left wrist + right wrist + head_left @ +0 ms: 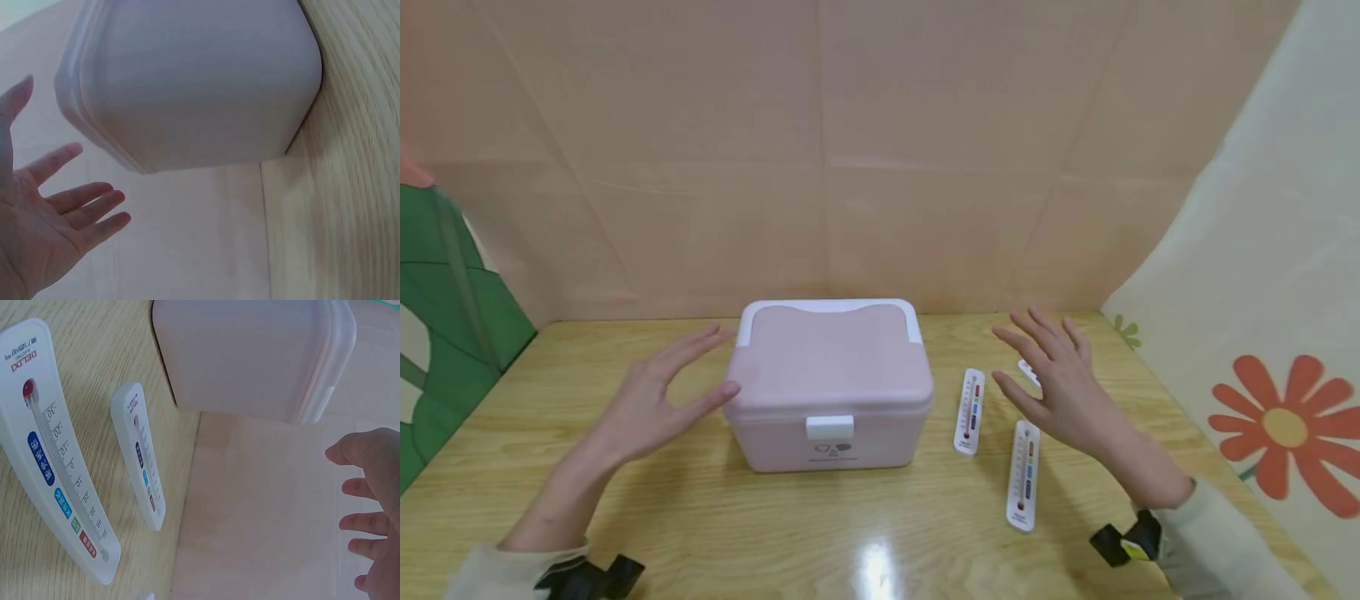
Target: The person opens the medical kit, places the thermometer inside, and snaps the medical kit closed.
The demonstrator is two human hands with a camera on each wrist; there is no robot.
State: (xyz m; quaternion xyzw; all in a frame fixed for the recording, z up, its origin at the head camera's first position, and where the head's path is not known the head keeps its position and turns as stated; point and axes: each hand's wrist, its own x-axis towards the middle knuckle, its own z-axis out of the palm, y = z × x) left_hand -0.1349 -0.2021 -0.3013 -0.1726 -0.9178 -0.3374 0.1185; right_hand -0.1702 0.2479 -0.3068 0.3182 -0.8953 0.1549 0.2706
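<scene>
A pink lidded storage box (831, 358) with a white front latch (830, 427) stands closed on the table. My left hand (651, 400) is held beside the box's left side, fingers spread and empty; in the left wrist view a gap separates the hand (44, 231) from the box wall (206, 94). To the right of the box, my right hand (1063, 387) hovers over the table with fingers apart, holding nothing. White thermometers lie near it: one beside the box (969, 412), another nearer the front (1023, 475), and a third (1028, 372) partly hidden behind the hand.
The wooden table (760, 533) meets a plain beige cloth backdrop (827, 167) behind the box. A cloth with a red flower (1285, 427) hangs along the right edge, and green leaf print (452, 317) shows at the left.
</scene>
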